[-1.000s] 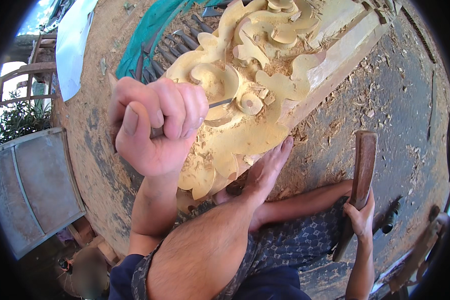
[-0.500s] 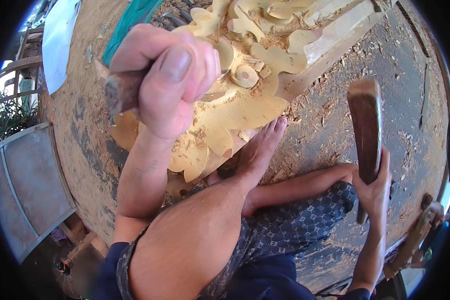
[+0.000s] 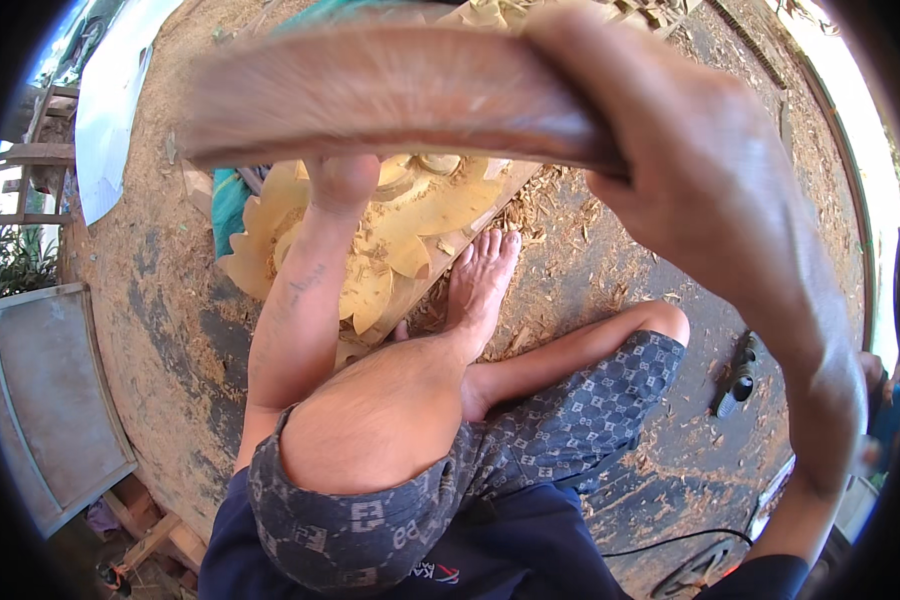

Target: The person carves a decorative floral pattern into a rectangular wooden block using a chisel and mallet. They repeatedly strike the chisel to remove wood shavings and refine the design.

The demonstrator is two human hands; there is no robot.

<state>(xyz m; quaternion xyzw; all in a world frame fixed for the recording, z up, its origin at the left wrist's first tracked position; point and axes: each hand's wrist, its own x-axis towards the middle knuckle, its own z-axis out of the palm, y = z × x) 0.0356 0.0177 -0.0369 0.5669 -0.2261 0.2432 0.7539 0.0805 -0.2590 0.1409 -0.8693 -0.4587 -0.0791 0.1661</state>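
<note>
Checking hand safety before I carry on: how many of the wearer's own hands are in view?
2: the right hand grips the mallet at upper right; the left hand is behind the mallet, mostly hidden, so its grip can't be told.

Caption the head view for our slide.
Right hand holds a long brown wooden bar, partly hiding a carved yellow wooden panel.

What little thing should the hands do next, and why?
Perhaps the right hand should carefully lower the wooden bat: it's held up across the view, hiding most of the left hand in front of the carved wood.
</note>
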